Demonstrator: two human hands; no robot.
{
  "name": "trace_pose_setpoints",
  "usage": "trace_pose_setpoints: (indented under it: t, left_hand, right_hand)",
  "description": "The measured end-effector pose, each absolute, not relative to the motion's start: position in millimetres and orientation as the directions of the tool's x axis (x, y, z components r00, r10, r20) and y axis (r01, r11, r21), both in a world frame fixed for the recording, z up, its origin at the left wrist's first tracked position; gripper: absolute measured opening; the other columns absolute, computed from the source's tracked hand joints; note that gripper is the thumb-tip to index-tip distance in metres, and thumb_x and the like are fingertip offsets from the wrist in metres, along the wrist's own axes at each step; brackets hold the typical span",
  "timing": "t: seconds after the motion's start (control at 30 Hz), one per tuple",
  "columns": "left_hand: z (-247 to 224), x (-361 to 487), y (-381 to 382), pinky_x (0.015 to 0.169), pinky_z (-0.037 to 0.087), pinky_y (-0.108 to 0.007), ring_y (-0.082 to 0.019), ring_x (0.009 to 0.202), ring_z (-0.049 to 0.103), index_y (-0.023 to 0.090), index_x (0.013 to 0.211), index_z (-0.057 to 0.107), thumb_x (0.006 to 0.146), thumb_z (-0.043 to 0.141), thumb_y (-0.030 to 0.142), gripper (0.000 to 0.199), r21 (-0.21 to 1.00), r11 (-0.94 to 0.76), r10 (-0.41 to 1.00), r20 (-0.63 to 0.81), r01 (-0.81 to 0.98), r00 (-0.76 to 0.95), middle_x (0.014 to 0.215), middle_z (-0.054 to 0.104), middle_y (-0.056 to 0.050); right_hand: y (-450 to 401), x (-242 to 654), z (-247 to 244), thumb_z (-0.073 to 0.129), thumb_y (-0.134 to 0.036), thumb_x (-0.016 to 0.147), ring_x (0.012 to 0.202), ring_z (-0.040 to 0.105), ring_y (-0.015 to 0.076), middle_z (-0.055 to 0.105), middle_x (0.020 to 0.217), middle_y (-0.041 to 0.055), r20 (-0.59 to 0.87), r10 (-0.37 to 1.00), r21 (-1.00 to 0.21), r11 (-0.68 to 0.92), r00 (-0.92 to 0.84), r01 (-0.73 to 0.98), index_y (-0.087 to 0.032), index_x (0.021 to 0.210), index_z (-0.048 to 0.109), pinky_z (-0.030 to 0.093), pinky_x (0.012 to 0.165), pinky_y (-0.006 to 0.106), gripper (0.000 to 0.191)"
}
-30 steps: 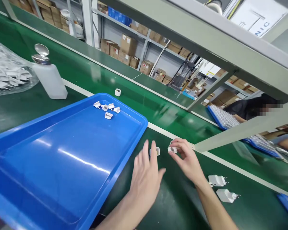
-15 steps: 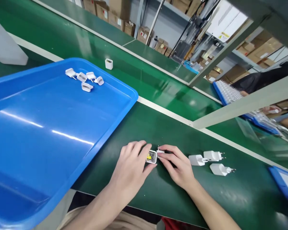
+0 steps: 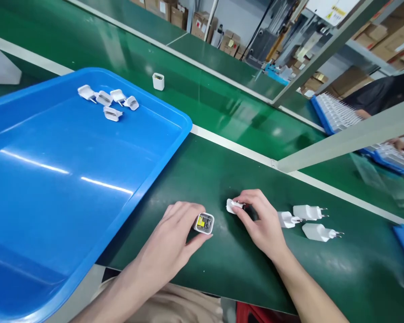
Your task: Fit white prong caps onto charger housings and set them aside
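My left hand (image 3: 182, 229) is closed round a white charger housing (image 3: 204, 223), its open end facing right and up so the yellow part and circuitry inside show. Between the thumb and fingers of my right hand (image 3: 259, 220) is a white plug cap (image 3: 232, 205) with its pins toward the palm. The two pieces are apart, a short gap of green worktop between them. Right of my right hand lie three assembled white chargers, among them an upper one (image 3: 306, 212) and a lower one (image 3: 318, 232).
A large blue tray (image 3: 148, 175) stands at left, several white plug caps (image 3: 112, 114) at its far end. Beyond it, another white housing (image 3: 158, 81) stands on the green conveyor (image 3: 215, 103). A slanted metal post (image 3: 343, 139) rises at right; a co-worker's hand (image 3: 402, 146) is behind it.
My hands have drawn apart. The right one has pulled the plug cap away from the housing, and the left one has shifted slightly left with the housing. The camera view has moved a little.
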State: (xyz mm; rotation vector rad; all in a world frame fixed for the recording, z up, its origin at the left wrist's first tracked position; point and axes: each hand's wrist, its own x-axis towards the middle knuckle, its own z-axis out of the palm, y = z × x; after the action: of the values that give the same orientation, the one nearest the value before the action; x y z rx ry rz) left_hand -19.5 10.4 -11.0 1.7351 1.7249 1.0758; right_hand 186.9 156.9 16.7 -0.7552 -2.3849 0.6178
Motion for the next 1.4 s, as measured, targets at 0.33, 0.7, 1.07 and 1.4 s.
trace_pose_setpoints:
  t: [0.33, 0.7, 1.07, 1.4]
  left_hand:
    - [-5.0, -17.0, 12.8, 0.091, 0.053, -0.040, -0.025, 0.108, 0.062, 0.024, 0.130, 0.049, 0.094, 0.065, 0.015, 0.040, 0.811, -0.122, 0.979, 0.195, 0.573, -0.067, 0.119, 0.069, -0.004]
    - [-9.7, -16.1, 9.2, 0.103, 0.054, -0.051, -0.033, 0.132, 0.053, 0.025, 0.146, 0.036, 0.086, 0.080, 0.019, 0.075, 0.837, -0.045, 0.983, 0.134, 0.546, -0.124, 0.145, 0.052, -0.013]
    - [-11.1, -19.3, 2.8, 0.110, 0.051, -0.047, -0.027, 0.138, 0.050, 0.025, 0.150, 0.036, 0.088, 0.054, 0.003, 0.068, 0.877, -0.142, 0.986, 0.164, 0.459, -0.008, 0.144, 0.059, -0.007]
    - [-10.0, -21.5, 2.3, 0.086, 0.056, -0.040, -0.025, 0.108, 0.065, 0.028, 0.124, 0.049, 0.093, 0.057, 0.011, 0.036, 0.887, -0.122, 0.981, 0.175, 0.446, -0.079, 0.117, 0.065, -0.004]
  right_hand:
    - [121.7, 169.7, 43.4, 0.061, -0.010, 0.101, 0.095, 0.067, 0.0181, 0.066, 0.110, 0.0071, 0.231, 0.449, -0.599, 0.765, -0.863, 0.237, -0.022, 0.121, 0.063, 0.057, 0.083, 0.030, 0.024]
    - [121.0, 157.7, 51.7, 0.062, -0.014, 0.101, 0.087, 0.066, 0.0171, 0.065, 0.103, 0.0047, 0.184, 0.494, -0.590, 0.747, -0.850, 0.306, -0.024, 0.112, 0.064, 0.057, 0.074, 0.027, 0.014]
    - [115.3, 155.6, 69.4, 0.061, -0.015, 0.103, 0.091, 0.065, 0.0181, 0.066, 0.107, 0.0054, 0.126, 0.404, -0.540, 0.794, -0.906, 0.279, -0.023, 0.117, 0.064, 0.057, 0.078, 0.030, 0.016]
    - [112.6, 140.5, 76.2, 0.053, -0.012, 0.105, 0.082, 0.063, 0.0223, 0.068, 0.102, 0.0110, 0.067, 0.252, -0.325, 0.920, -0.965, 0.217, -0.013, 0.115, 0.066, 0.054, 0.068, 0.037, 0.016]
